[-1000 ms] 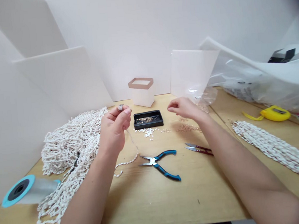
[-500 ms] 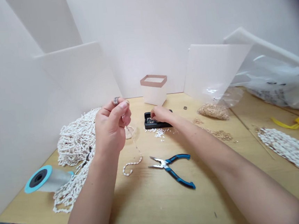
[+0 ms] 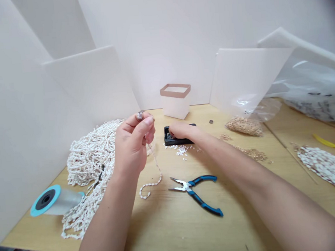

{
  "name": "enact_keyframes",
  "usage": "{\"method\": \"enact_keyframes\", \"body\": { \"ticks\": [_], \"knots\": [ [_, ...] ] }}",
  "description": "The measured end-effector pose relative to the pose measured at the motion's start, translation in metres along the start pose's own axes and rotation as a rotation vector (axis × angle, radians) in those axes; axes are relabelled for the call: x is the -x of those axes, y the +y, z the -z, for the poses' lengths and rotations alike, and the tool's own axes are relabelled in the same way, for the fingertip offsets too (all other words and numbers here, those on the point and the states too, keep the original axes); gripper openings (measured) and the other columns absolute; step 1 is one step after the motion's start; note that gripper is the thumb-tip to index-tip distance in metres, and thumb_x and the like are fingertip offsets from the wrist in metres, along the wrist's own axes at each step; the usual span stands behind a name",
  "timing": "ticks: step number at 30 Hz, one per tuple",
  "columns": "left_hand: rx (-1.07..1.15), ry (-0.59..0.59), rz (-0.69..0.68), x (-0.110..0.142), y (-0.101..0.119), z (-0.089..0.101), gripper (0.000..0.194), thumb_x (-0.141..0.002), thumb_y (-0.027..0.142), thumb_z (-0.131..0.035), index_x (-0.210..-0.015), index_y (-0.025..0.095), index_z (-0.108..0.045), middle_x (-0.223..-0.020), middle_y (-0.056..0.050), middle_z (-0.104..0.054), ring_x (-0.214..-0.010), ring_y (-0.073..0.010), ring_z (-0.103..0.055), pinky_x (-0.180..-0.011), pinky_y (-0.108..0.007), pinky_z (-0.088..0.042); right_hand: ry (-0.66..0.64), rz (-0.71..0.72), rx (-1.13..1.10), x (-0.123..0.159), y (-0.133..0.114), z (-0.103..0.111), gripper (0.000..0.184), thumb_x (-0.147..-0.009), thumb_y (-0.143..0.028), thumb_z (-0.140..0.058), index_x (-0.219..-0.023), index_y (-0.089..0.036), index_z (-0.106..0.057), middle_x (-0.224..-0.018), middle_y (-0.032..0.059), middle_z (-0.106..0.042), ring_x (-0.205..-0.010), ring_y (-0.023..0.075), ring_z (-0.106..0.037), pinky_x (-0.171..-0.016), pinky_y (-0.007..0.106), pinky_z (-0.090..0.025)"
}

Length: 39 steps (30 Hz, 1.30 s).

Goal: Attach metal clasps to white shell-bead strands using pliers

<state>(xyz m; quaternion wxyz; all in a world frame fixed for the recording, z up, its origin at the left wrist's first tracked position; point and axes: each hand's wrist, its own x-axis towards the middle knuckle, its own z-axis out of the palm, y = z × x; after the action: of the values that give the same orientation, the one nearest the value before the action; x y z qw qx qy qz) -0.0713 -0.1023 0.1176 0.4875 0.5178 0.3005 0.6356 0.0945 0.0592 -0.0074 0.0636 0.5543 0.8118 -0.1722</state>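
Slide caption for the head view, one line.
Head view: left hand holds up a strand of white beads, right hand at a black tray, blue-handled pliers on the table.

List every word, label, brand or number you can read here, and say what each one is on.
None can be read: the dark marks on the clear plastic bag are too blurred to make out, and the blue-handled pliers and black tray show no legible lettering.
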Motion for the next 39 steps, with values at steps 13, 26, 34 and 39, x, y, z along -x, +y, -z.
{"method": "enact_keyframes", "body": {
  "ticks": [13,26,34,39],
  "knots": [
    [-0.012,-0.02,0.088,-0.002,-0.015,-0.005,0.013,-0.073,0.026,-0.078,-0.077,0.018,-0.068,-0.064,0.004,-0.05,-0.052,-0.0056,-0.039,-0.048,-0.019,-0.031,0.232,0.243,-0.55,0.047,0.021,0.019,0.028,-0.092,-0.041,-0.066,-0.097,-0.014,-0.068,-0.091,0.0038,-0.069,-0.08,0.0163,-0.065,-0.073,0.032,-0.055],
    [-0.01,-0.006,0.288,-0.005,-0.06,-0.014,0.028,-0.067,0.037,-0.083,-0.077,0.016,-0.069,-0.075,0.001,-0.063,-0.072,-0.0114,-0.059,-0.061,-0.021,-0.05,0.437,0.466,-1.072,0.139,-0.019,0.032,0.032,-0.081,-0.047,-0.072,-0.086,-0.016,-0.064,-0.073,0.0009,-0.063,-0.062,0.0108,-0.053,-0.058,0.025,-0.042],
    [-0.062,-0.041,0.176,-0.008,-0.082,-0.009,0.023,-0.073,0.034,-0.082,-0.077,0.014,-0.07,-0.07,0.001,-0.065,-0.06,-0.0079,-0.056,-0.06,-0.021,-0.045,0.564,0.334,-1.002,0.14,-0.034,0.025,0.02,-0.079,-0.035,-0.069,-0.082,-0.015,-0.07,-0.076,0.0029,-0.071,-0.066,0.0137,-0.06,-0.059,0.024,-0.044],
    [0.048,0.029,0.282,-0.015,-0.107,-0.004,0.031,-0.066,0.037,-0.087,-0.073,0.012,-0.07,-0.065,0.001,-0.062,-0.058,-0.0063,-0.053,-0.058,-0.019,-0.043,0.574,0.193,-1.072,0.125,-0.036,0.012,0.022,-0.076,-0.036,-0.069,-0.072,-0.014,-0.068,-0.065,0.0034,-0.07,-0.059,0.0139,-0.06,-0.056,0.025,-0.046]
  ]
}}
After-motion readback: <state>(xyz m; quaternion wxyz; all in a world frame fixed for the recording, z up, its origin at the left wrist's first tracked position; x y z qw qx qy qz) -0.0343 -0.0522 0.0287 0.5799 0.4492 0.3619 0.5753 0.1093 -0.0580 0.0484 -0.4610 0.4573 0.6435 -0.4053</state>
